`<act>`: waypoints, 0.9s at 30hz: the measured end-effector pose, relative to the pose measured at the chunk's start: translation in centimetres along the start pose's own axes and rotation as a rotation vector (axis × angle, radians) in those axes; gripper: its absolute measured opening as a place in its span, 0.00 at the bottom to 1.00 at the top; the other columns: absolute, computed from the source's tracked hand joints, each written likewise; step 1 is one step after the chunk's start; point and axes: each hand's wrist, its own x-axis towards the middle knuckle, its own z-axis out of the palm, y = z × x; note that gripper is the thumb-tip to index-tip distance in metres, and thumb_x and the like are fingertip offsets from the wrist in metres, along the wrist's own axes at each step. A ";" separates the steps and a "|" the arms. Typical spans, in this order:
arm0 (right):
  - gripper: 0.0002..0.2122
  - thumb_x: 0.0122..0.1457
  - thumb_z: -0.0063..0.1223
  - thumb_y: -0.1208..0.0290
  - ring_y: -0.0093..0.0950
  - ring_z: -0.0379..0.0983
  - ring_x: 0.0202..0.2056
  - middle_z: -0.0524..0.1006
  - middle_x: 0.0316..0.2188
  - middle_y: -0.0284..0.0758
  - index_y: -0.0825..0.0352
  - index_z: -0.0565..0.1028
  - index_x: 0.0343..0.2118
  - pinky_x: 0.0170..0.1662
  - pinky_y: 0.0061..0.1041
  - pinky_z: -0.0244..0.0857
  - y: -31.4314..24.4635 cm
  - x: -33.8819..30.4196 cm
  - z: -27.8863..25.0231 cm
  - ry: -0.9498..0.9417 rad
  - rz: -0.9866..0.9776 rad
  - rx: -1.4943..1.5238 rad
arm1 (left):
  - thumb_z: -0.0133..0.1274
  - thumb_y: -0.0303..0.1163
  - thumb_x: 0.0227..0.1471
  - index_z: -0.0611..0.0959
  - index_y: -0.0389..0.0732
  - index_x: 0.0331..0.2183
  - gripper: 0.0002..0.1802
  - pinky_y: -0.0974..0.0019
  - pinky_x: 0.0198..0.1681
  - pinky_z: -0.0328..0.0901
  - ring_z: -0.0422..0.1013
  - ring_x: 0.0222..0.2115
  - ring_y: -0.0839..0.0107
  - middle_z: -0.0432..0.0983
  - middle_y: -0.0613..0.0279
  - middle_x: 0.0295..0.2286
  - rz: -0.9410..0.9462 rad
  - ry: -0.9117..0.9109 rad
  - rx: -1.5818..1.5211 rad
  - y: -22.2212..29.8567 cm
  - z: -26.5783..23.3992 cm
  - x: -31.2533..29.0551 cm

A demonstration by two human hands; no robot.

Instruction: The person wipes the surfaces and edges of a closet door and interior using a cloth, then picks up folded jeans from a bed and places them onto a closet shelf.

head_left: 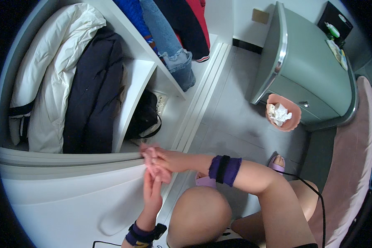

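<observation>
White door, right edge: your right hand clutches pink cloth slantwise, left hand touching its near end, grip's unclear tbh.

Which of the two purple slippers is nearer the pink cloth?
The slipper on the left, partly hidden between the right forearm and a knee; the other slipper sits farther right, away from the pink cloth.

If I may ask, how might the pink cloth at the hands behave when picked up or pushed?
The pink cloth is probably floppy, since it looks bunched at the right hand. It appears thin, so likely light. With no rigid shape showing, it seems unlikely to roll.
</observation>
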 end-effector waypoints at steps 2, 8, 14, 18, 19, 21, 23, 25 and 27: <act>0.25 0.60 0.30 0.55 0.39 0.55 0.54 0.57 0.53 0.47 0.67 0.51 0.55 0.54 0.30 0.49 1.7 -0.7 -0.5 -0.047 0.143 0.028 | 0.36 0.28 0.56 0.52 0.34 0.55 0.26 0.68 0.52 0.51 0.56 0.50 0.69 0.57 0.56 0.49 -0.045 -0.077 -0.023 -2.0 -0.5 1.1; 0.25 0.60 0.32 0.56 0.39 0.57 0.52 0.59 0.52 0.45 0.66 0.51 0.55 0.53 0.30 0.51 -2.0 0.1 -0.5 0.050 0.004 0.146 | 0.38 0.28 0.54 0.50 0.33 0.55 0.29 0.65 0.53 0.50 0.54 0.52 0.67 0.55 0.55 0.51 0.061 -0.159 0.072 1.2 -0.5 -0.8; 0.23 0.59 0.36 0.61 0.39 0.53 0.54 0.57 0.52 0.45 0.67 0.54 0.54 0.55 0.30 0.47 -1.3 1.0 -0.1 0.056 -0.264 0.034 | 0.38 0.27 0.51 0.43 0.31 0.55 0.34 0.60 0.57 0.41 0.45 0.56 0.61 0.45 0.51 0.55 0.251 -0.274 0.147 0.4 -0.8 -1.5; 0.21 0.59 0.35 0.62 0.38 0.53 0.55 0.57 0.53 0.45 0.65 0.55 0.54 0.56 0.29 0.45 4.2 -0.2 0.0 0.021 -0.040 0.109 | 0.36 0.26 0.53 0.47 0.32 0.55 0.30 0.64 0.56 0.43 0.47 0.55 0.66 0.48 0.55 0.54 0.000 -0.256 0.013 -5.6 -2.7 1.2; 0.21 0.60 0.34 0.63 0.38 0.52 0.55 0.56 0.54 0.44 0.64 0.54 0.55 0.57 0.28 0.45 5.7 -0.4 0.0 -0.009 0.008 0.133 | 0.36 0.26 0.53 0.49 0.32 0.55 0.29 0.65 0.56 0.44 0.48 0.55 0.67 0.50 0.56 0.54 -0.067 -0.248 -0.034 -6.7 -2.9 1.8; 0.21 0.60 0.34 0.62 0.38 0.54 0.54 0.57 0.53 0.44 0.65 0.55 0.54 0.56 0.28 0.46 8.9 -0.9 0.6 0.058 0.111 0.209 | 0.38 0.31 0.55 0.54 0.35 0.54 0.27 0.66 0.55 0.47 0.52 0.53 0.69 0.54 0.59 0.52 -0.192 -0.195 -0.108 -8.4 -2.2 3.3; 0.21 0.60 0.34 0.61 0.37 0.56 0.52 0.59 0.52 0.45 0.65 0.56 0.54 0.55 0.29 0.47 13.0 -1.3 1.4 0.195 0.011 0.160 | 0.39 0.34 0.56 0.56 0.37 0.54 0.26 0.66 0.54 0.49 0.54 0.52 0.70 0.56 0.61 0.51 -0.241 -0.167 -0.122 -10.2 -1.1 4.4; 0.21 0.59 0.35 0.61 0.37 0.57 0.51 0.60 0.51 0.45 0.65 0.57 0.53 0.55 0.30 0.48 16.8 -1.6 2.3 0.306 -0.129 0.090 | 0.40 0.36 0.56 0.57 0.39 0.54 0.26 0.66 0.54 0.50 0.55 0.51 0.70 0.56 0.62 0.51 -0.295 -0.153 -0.110 -11.8 -0.3 5.3; 0.21 0.60 0.35 0.61 0.36 0.58 0.51 0.62 0.50 0.45 0.65 0.57 0.53 0.55 0.29 0.48 18.5 -2.3 2.5 0.314 -0.037 0.196 | 0.40 0.36 0.56 0.56 0.39 0.54 0.26 0.66 0.54 0.50 0.55 0.51 0.70 0.56 0.62 0.51 -0.311 -0.180 -0.106 -13.1 -0.3 6.0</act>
